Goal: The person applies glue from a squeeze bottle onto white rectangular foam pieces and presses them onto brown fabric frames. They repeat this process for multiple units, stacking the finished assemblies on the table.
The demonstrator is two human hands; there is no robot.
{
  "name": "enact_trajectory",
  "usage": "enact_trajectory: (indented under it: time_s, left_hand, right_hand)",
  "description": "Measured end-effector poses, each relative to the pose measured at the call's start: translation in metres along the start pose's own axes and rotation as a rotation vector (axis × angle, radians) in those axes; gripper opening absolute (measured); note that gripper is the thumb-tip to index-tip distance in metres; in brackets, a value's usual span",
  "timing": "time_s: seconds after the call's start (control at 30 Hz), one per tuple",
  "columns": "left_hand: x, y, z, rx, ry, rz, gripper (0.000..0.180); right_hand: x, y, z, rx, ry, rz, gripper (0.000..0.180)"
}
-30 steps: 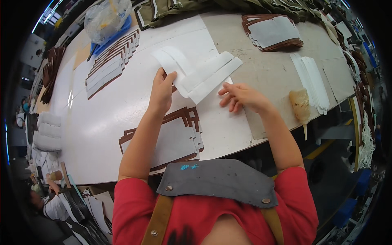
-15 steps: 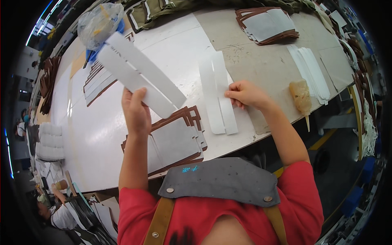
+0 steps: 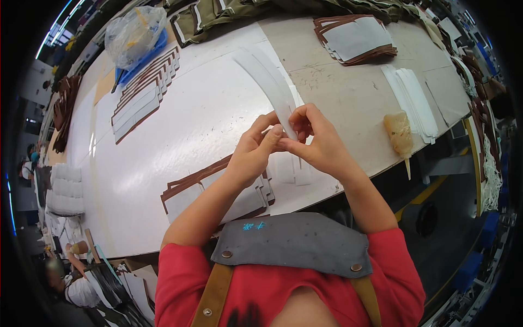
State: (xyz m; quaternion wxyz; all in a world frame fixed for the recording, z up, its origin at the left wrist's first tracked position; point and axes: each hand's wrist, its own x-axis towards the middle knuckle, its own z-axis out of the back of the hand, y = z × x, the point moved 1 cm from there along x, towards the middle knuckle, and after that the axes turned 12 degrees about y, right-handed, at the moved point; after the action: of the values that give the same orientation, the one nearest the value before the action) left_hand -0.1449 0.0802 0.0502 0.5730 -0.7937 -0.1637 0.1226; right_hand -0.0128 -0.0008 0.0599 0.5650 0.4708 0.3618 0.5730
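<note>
My left hand (image 3: 254, 150) and my right hand (image 3: 318, 139) meet over the near middle of the table, fingers bent together. Between them they grip the near end of some long white strips (image 3: 267, 73), which rise tilted and bowed toward the far left. Whether the strips are paper or stiff fabric I cannot tell. Under my hands, another white piece (image 3: 284, 170) lies flat, partly hidden. Beside my left forearm is a fanned stack of brown-edged panels with pale grey faces (image 3: 185, 199), partly covered by that arm.
A row of overlapping brown-edged panels (image 3: 143, 101) lies far left, near a blue tray (image 3: 155, 49) with a plastic bag. On the right are a glue bottle (image 3: 399, 133), white strips (image 3: 414, 103) and a brown-edged stack (image 3: 359, 38). Olive fabric (image 3: 239, 13) lines the back.
My left hand has brought the white strips rightward and down to my right hand. They now stand edge-on between both hands, uncovering the far-left row of panels.
</note>
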Motion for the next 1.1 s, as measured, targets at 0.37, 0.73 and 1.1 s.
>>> enact_trajectory:
  time_s: [0.37, 0.73, 1.1]
  left_hand:
    - [0.006, -0.001, -0.004, 0.076, 0.053, 0.069, 0.041]
    - [0.013, 0.003, -0.006, 0.162, 0.106, -0.001, 0.035]
    - [0.014, 0.004, -0.011, 0.218, 0.093, -0.025, 0.035]
  right_hand:
    - [-0.011, -0.017, 0.009, 0.222, 0.029, -0.031, 0.026]
    - [-0.016, -0.022, 0.013, 0.353, 0.032, -0.018, 0.018]
    - [-0.019, -0.021, 0.013, 0.321, -0.014, -0.013, 0.021]
